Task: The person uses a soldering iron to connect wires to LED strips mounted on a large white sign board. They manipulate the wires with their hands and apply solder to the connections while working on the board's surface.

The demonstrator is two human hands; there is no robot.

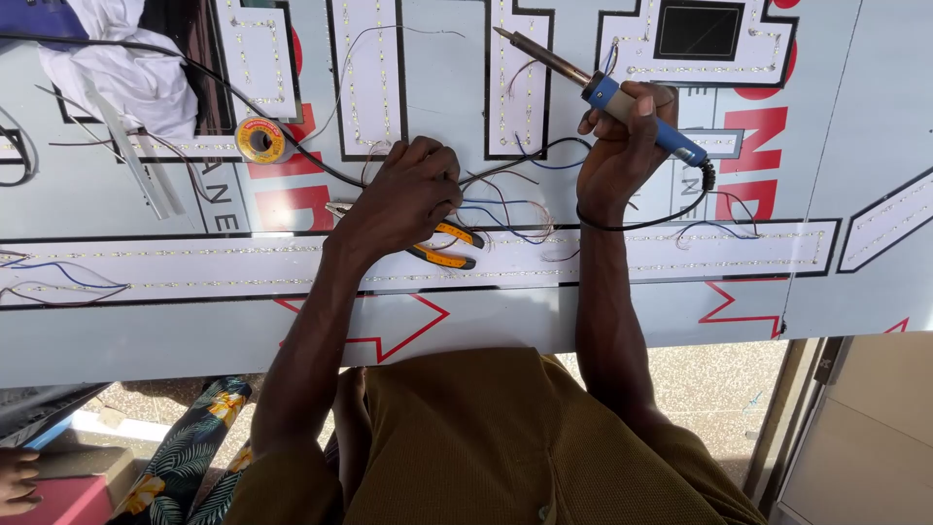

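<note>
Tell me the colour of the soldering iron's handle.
Blue, on the soldering iron held in the right hand; head view.

Both bare arms reach forward from the olive-sleeved shoulders, nearly parallel, toward the far side of the worktop. The left hand (408, 194) lies knuckles up, wrist bent slightly inward, its fingers curled down and pinched together at the tips. The right hand (622, 146) stands higher, raised off the surface on a straight forearm, closed in a fist-like grip with the thumb folded across the front and the knuckles turned toward the far edge.
</note>
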